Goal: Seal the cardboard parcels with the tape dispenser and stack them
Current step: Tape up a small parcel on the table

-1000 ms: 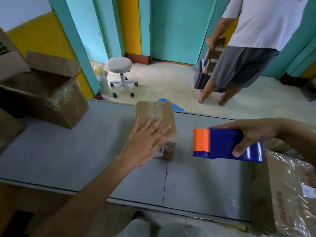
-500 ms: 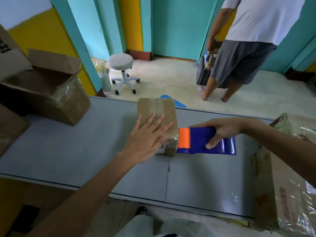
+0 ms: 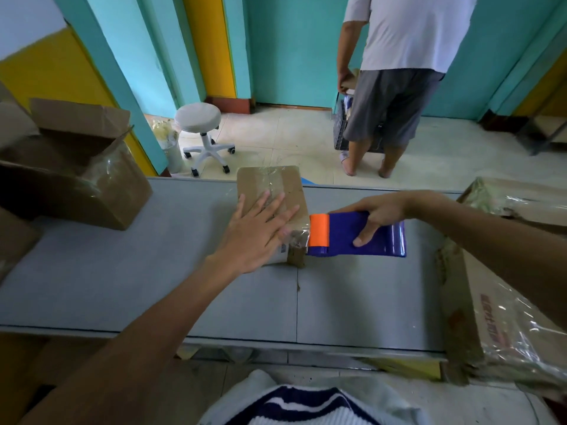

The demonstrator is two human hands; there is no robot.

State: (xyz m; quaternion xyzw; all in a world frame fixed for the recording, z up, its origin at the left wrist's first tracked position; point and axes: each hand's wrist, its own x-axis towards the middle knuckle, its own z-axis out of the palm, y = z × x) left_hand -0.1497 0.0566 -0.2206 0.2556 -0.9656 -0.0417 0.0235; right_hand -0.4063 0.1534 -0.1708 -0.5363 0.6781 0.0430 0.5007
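Orange to cardboard now: brings the tape dispenser (image 3: pixel 356 234) in from well right of the parcel (image 3: pixel 270 182) and sets its orange nose against the parcel's near right corner, low over the worktop (image 3: pixel 122 271). Grips the blue body with the right hand (image 3: pixel 377 213), thumb on the near face, fingers over the top. Keeps the left hand (image 3: pixel 257 237) flat, fingers straight and spread, pressing down on the parcel's top as a second ago. Leaves the parcel mid-worktop toward the far edge, unmoved. Shows clear tape already along the top seam. Means, most likely, contact made for another strip; calls next for a steady pull across while holding the box down. Not stacked yet: sits apart from the open carton (image 3: pixel 76 179) at left and the film-wrapped carton (image 3: pixel 506 302) at right
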